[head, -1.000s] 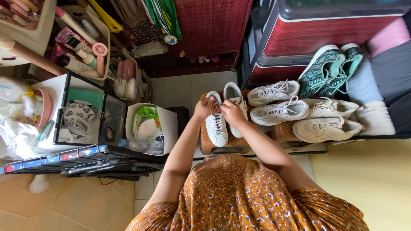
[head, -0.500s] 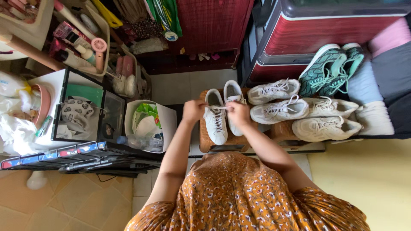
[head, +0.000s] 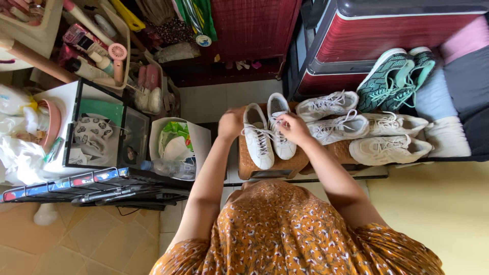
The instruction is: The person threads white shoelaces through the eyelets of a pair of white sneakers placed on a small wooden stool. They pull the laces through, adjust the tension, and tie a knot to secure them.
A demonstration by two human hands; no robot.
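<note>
A: What are the fingers doing?

B: The left hand (head: 232, 124) is curled shut and pinches one end of a white lace (head: 257, 131). The right hand (head: 294, 127) pinches the other end. The lace is pulled out flat between them, side to side.

A: And what is under the lace?

B: A white shoe (head: 258, 145). It sits right between the two hands, and the lace crosses over its top.

A: Which way does the shoe point?

B: Its long side runs away from the person. The heel opening is at the far end and the toe is at the near end (close to the orange dress).

A: What is next to the right fingers?

B: The second white shoe (head: 280, 133), lying the same way, touching the first. The right hand is over it.

A: How are the arms?

B: Both reach forward, bent a little, hands apart.

A: What holds the shoes?

B: A small wooden stool (head: 244, 163). Past the right hand lie more white sneakers (head: 336, 127) and a green pair (head: 389, 81). Past the left hand is a white box (head: 201, 145).
</note>
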